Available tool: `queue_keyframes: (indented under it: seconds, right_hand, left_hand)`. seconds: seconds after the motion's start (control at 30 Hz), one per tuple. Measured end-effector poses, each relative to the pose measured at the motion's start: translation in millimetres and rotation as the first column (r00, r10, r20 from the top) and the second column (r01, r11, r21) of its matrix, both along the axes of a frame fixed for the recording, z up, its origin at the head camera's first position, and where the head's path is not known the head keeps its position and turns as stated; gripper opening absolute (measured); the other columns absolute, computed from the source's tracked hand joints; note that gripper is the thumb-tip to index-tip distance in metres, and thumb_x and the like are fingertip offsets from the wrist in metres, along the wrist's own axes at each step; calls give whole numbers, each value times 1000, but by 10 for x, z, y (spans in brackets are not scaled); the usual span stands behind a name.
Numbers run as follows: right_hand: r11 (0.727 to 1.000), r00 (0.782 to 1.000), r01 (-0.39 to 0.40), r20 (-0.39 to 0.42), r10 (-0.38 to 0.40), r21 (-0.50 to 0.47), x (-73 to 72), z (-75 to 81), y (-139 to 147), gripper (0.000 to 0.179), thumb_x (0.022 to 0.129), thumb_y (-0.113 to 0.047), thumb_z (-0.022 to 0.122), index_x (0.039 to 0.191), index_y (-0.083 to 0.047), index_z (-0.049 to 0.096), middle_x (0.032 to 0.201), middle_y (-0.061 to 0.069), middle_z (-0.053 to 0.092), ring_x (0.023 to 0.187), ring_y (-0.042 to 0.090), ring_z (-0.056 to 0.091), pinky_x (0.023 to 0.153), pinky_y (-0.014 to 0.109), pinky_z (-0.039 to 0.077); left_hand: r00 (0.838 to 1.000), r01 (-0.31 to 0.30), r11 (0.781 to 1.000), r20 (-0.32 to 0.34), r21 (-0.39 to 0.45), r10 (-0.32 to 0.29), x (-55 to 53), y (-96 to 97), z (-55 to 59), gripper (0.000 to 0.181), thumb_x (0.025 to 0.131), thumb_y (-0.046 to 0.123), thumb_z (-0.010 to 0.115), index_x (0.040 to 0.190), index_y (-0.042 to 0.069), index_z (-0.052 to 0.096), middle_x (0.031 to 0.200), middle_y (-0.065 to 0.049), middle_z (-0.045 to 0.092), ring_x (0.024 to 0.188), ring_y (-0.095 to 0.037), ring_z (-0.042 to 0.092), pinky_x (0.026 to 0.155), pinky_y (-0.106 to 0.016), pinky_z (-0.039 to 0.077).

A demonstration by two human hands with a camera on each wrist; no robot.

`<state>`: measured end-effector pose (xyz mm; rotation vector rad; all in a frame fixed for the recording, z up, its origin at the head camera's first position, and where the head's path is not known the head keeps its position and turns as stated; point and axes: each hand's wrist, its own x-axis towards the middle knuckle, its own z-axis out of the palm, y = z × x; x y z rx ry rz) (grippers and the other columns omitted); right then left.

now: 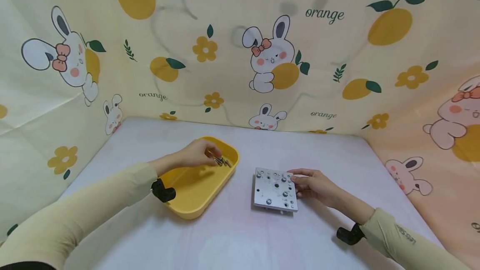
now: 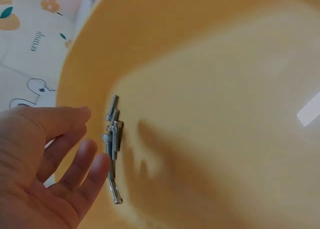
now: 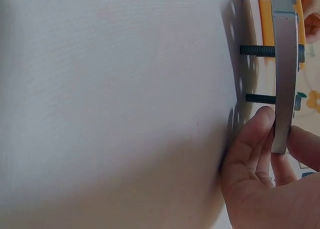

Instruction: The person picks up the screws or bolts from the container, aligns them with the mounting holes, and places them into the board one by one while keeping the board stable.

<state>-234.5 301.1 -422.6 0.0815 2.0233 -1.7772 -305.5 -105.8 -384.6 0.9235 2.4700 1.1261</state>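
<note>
My right hand (image 1: pixel 316 186) pinches the right edge of a square metal plate (image 1: pixel 275 197), thumb on one face and fingers on the other. Several screws sit in the plate; their dark threaded shanks (image 3: pixel 260 50) stick out below it in the right wrist view. The plate hangs slightly above the table. Over the far end of a yellow tray (image 1: pixel 187 213) my left hand (image 1: pixel 198 152) hovers, its fingers loosely bent and apart, with nothing visible between them. Beside its fingertips a small cluster of socket-head screws (image 2: pixel 115 134) lies along the tray's wall.
A white-covered table (image 1: pixel 232 241) carries the tray at left of centre. Cloth (image 1: pixel 225 66) printed with rabbits and oranges hangs behind it and at both sides. Each wrist wears a black camera mount, such as the one on the right wrist (image 1: pixel 350 234).
</note>
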Motion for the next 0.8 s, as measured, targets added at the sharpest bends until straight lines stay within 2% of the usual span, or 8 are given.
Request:
queue_keyframes:
  seconds: [0.27,0.53,0.8]
  right_hand:
    - [1000,1000,-19,24,20,-23,35,-93,-27,46,98,-16,61,139,2,51,109,13,68,81,21,63,70,30,54]
    - [999,999,-3,44,5,-34,21,-77,-35,45,98,-16,62,138,2,51,107,12,69,80,19,62,71,31,55]
    - [1000,999,-7,42,8,-22,2,-17,-24,49,98,-18,63,140,2,49,107,12,69,79,19,62,73,31,54]
  left_hand:
    - [997,60,998,53,-6,-60,-83,-19,-115,22,83,-6,74,105,-6,69,102,-16,70,87,-19,66,75,-28,55]
    - [994,27,999,105,-17,-25,-76,28,-218,20,84,-3,74,104,-3,70,99,-12,71,85,-19,67,67,-30,56]
    - [999,4,1000,48,-16,-3,-66,99,-227,22,83,-3,75,104,-3,70,99,-11,71,86,-18,67,68,-26,54]
